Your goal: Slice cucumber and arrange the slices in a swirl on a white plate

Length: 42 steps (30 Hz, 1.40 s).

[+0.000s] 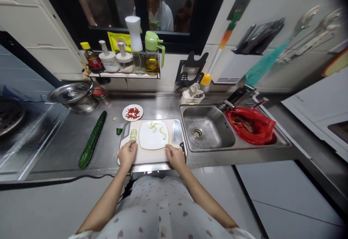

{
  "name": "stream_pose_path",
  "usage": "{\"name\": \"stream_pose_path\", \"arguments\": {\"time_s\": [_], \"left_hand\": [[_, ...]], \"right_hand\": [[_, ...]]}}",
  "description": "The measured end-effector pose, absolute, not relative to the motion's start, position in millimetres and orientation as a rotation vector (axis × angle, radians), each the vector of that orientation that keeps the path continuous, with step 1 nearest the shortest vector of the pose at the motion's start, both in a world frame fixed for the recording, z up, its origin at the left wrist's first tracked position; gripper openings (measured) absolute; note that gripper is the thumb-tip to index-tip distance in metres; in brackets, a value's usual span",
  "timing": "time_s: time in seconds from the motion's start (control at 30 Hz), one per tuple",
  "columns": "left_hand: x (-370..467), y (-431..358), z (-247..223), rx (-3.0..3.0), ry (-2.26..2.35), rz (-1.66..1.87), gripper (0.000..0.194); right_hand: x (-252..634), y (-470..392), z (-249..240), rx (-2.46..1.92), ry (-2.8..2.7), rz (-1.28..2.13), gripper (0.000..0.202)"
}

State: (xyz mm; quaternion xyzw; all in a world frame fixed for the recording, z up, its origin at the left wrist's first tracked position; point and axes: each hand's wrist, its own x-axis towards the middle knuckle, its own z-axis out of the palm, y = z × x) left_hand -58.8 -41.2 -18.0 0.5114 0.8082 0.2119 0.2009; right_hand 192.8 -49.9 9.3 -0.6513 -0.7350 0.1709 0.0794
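Observation:
A white squarish plate (153,141) rests on the cutting board (146,158), with several thin half-round cucumber slices (154,126) on its far and right parts. My right hand (175,156) has its fingers closed at the plate's near right corner. My left hand (127,156) is on the board's left side, fingertips pinched together just below a short row of cucumber slices (133,134). What lies between those fingertips is too small to make out. A knife (177,131) lies along the board's right side, its black handle toward me, near my right hand.
Left of the board lie a whole cucumber (92,139) and a cut end (119,131). Behind stands a small plate of chopped red pieces (132,113). A sink (208,126) adjoins on the right, with a red plastic bag (251,125). A steel pot (74,97) is back left.

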Motion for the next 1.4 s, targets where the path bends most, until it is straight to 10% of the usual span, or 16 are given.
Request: {"name": "stream_pose_path", "arguments": {"time_s": [0.7, 1.4], "left_hand": [[-86.4, -33.3, -26.5, 1.324, 2.365, 0.331, 0.038], [-67.9, -40.2, -24.3, 1.374, 2.085, 0.963, 0.023]], "right_hand": [[169.9, -64.2, -6.1, -1.664, -2.376, 0.610, 0.033], [166.4, -65.1, 7.8, -1.552, -2.300, 0.649, 0.031]]}}
